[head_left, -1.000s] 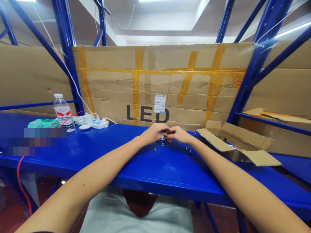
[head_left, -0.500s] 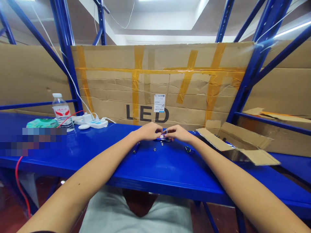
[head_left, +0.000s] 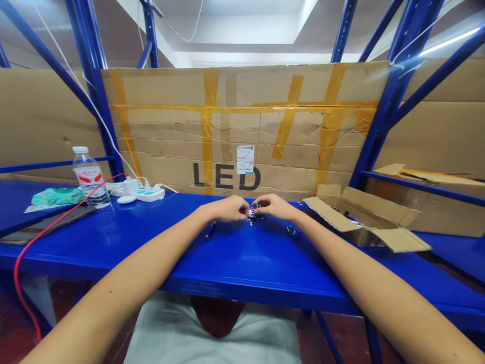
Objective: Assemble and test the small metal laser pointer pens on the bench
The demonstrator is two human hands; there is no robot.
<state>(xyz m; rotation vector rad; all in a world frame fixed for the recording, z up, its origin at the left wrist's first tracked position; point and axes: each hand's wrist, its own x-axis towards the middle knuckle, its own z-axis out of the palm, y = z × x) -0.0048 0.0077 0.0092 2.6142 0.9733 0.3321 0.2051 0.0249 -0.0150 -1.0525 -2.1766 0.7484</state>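
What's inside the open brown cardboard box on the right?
Inside the open brown cardboard box, a blue-and-silver object and small dark object show partly. Its near-left flap and near wall hide whatever lies lower.

Even, cool light fills the room from above. At the upper right of the frame a white tube light point(head_left: 450, 41) burns out to a bright streak, and hazy glare washes over the blue post point(head_left: 413, 38) beside it. The glossy bench point(head_left: 257, 273) carries soft pale reflections at centre; the floor point(head_left: 64, 296) below it, lower left, sinks into gloom. Wide-angle distortion stretches the forearms point(head_left: 144, 273) toward the lower corners. Fine print on the label point(head_left: 245, 160) and small parts point(head_left: 251, 214) between the fingers point(head_left: 241, 208) look soft.
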